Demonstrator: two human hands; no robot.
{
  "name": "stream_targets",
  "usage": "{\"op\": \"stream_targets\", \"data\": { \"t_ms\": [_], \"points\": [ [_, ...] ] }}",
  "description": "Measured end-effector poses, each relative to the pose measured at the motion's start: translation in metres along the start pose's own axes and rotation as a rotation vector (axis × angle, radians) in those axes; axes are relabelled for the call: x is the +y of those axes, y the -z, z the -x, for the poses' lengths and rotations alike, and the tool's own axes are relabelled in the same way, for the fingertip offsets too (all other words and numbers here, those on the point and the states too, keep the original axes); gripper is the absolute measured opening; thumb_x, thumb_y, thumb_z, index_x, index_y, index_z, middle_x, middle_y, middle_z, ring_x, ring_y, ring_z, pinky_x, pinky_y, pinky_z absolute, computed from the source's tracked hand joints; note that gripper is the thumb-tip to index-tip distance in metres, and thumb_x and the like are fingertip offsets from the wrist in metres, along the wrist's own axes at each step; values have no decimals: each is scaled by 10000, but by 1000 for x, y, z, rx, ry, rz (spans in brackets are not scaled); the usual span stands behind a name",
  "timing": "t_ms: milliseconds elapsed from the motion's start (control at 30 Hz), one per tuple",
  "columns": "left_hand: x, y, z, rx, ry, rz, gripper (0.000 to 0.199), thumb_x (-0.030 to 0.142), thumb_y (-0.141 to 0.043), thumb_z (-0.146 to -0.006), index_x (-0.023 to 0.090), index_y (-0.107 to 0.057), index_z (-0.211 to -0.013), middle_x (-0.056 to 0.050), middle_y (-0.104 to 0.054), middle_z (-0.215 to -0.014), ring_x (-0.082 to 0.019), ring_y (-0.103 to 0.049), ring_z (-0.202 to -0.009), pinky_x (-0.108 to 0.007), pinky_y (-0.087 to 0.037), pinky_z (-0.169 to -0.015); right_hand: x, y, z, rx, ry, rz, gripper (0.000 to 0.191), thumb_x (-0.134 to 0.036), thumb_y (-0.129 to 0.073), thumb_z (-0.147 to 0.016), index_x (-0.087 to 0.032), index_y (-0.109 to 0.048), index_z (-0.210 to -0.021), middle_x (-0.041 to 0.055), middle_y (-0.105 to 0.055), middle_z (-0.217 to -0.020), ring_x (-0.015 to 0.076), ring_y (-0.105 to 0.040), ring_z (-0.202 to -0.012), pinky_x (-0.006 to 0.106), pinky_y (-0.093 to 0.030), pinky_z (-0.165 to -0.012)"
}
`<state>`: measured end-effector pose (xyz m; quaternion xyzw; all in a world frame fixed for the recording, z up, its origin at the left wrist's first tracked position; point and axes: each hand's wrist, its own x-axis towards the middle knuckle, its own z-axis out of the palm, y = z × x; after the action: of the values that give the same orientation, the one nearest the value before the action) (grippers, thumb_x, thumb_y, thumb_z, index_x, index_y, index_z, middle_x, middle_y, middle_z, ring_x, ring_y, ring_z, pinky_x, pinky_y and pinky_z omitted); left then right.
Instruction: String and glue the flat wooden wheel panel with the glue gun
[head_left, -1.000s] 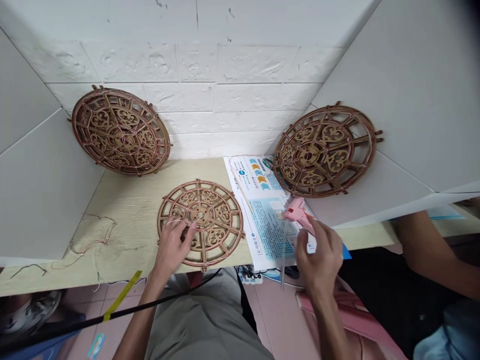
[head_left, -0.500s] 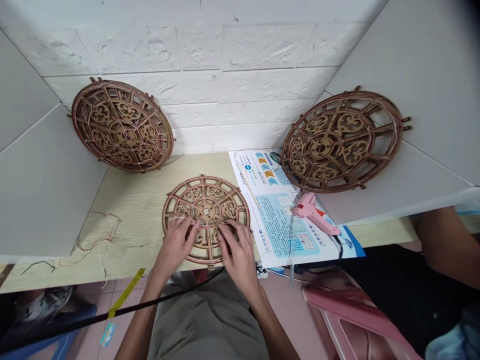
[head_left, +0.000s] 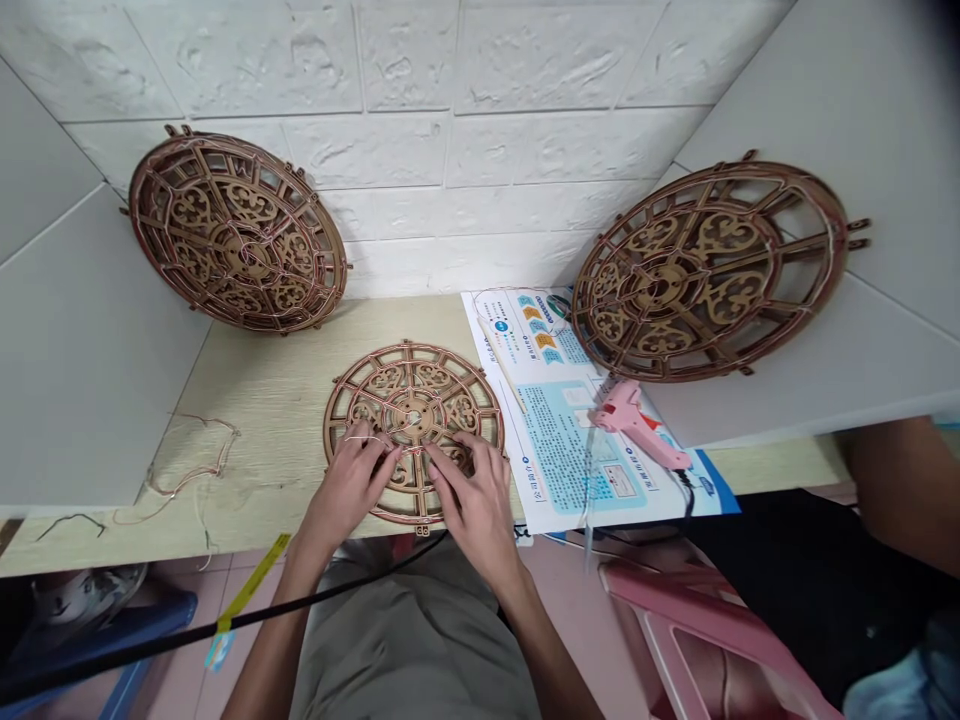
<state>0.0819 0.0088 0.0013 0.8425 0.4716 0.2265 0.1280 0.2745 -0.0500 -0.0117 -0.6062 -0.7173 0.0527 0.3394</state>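
A fretwork wooden wheel (head_left: 414,385) lies flat on the worktop (head_left: 262,400). Behind it lean a left wheel (head_left: 236,232) and a right wheel (head_left: 709,270). A pink hot glue gun (head_left: 630,415) lies to its right on a printed leaflet (head_left: 555,470). Forearms angle inward; the left hand (head_left: 346,490) and right hand (head_left: 472,510) sit on its near half, grips curled, fingertips on the wire-wrapped frame. Any pinch cannot be told.

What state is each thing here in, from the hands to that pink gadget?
Left hand: fingers resting on the flat wheel
Right hand: fingers resting on the flat wheel
Flat wheel: lying on the table, wound with copper wire
Left wheel: leaning against the wall
Right wheel: leaning against a white panel
Glue gun: lying on the leaflet
Loose wire: lying in loops
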Motion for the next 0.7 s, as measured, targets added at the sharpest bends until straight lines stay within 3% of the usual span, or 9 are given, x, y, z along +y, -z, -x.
{"op": "stream_targets", "data": {
  "t_ms": [700],
  "points": [
    [5,-3,-8,129,65,-32,216,302,-494,-1017,177,-629,-904,-95,-610,-971,-255,-604,-991,-387,-493,-911,-4,2,4,-14,93,117,339,-326,-490,-1038,-283,-658,-1328,138,-547,-1385,335,-475,-1261,518,-418,-974]
  ]
}}
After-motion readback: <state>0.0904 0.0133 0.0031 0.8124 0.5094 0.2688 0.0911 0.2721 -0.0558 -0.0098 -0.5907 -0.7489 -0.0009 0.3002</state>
